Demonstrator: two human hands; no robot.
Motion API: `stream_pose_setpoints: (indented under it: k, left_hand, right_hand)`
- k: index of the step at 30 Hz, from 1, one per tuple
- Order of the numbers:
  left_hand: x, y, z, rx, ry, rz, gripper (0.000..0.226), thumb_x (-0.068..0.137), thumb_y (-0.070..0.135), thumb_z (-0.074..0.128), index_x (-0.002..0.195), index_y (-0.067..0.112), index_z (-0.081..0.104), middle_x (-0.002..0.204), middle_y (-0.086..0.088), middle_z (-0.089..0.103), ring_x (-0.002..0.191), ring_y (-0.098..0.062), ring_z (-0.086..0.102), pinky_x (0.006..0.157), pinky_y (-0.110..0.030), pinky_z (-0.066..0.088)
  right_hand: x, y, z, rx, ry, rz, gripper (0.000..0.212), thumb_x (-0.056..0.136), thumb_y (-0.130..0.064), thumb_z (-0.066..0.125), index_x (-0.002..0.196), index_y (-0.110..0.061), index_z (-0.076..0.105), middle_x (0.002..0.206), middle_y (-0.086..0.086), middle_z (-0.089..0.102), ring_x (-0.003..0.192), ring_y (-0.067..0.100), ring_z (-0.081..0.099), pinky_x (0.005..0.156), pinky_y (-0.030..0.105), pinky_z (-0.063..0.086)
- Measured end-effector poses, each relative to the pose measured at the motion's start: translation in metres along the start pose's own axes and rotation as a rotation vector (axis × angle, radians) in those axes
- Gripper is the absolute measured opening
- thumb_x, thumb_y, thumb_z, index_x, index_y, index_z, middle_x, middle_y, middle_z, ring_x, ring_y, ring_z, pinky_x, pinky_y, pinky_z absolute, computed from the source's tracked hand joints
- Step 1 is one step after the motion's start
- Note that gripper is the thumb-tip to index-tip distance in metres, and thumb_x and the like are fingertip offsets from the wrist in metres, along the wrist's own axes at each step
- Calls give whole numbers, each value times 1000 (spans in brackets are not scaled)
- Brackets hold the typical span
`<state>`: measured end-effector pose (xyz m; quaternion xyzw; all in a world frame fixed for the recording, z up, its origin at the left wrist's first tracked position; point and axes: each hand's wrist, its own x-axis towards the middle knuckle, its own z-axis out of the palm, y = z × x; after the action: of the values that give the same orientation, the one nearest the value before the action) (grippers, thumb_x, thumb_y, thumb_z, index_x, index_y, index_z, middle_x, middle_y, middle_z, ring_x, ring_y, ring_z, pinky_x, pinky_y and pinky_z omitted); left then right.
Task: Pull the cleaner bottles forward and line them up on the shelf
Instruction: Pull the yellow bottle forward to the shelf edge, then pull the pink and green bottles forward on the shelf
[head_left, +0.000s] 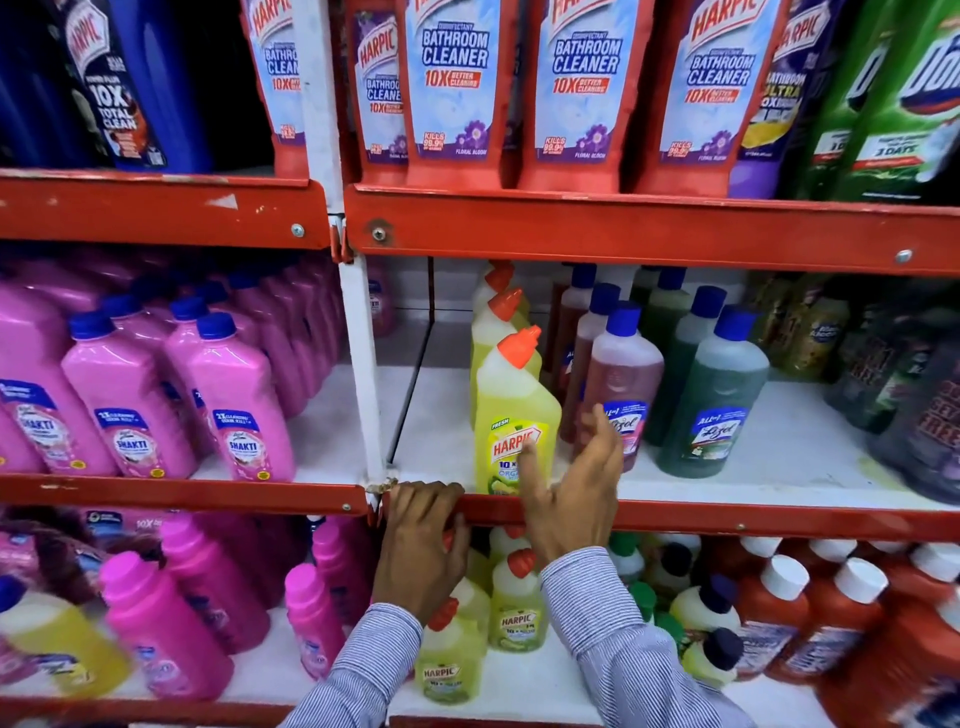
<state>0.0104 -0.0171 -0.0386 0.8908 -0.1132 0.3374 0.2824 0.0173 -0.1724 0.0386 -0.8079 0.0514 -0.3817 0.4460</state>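
A yellow Harpic bottle (511, 410) with an orange cap stands at the front of the middle shelf (727, 517), with two more yellow bottles in a row behind it. My right hand (571, 488) is spread in front of it, forefinger on its label and other fingers towards the pink Lizol bottle (621, 374) beside it. A green Lizol bottle (714, 400) stands further right, with more Lizol bottles behind. My left hand (421, 540) is curled over the shelf's red front edge beside the white upright.
A white upright post (363, 374) divides the bays. Pink Shakti bottles (234, 405) fill the left bay. Red Harpic bathroom cleaner packs (452, 88) line the shelf above. Below are small yellow Harpic bottles (514, 608) and red bottles (831, 618). Dark bottles crowd the middle shelf's right end.
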Motion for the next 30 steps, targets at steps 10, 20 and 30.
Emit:
stream_pose_setpoints:
  k: [10,20,30]
  left_hand:
    - [2,3,6,-17,63,-71,24,81,27,56,97,13,67,94,-6,71,94,-23,56,104,-37,37]
    - [3,6,5,-9,37,-105,23,80,27,58,96,13,68,94,-4,71,91,-24,59,100,-37,42]
    - [3,7,6,-15,66,-112,25,79,27,58,94,11,69,92,-6,72,93,-17,53,101,-28,36]
  right_hand:
    - [65,56,-3,-146,-35,273,111,60,-39,87,142,2,24,135,26,44,124,41,42,102,48,40]
    - [58,62,-11,-201,-72,234,101,60,-41,84,134,0,30,123,23,48,113,42,49,90,51,50]
    - [36,62,-28,-191,-67,185,104,59,-42,84,135,1,27,130,24,45,118,40,46,98,50,47]
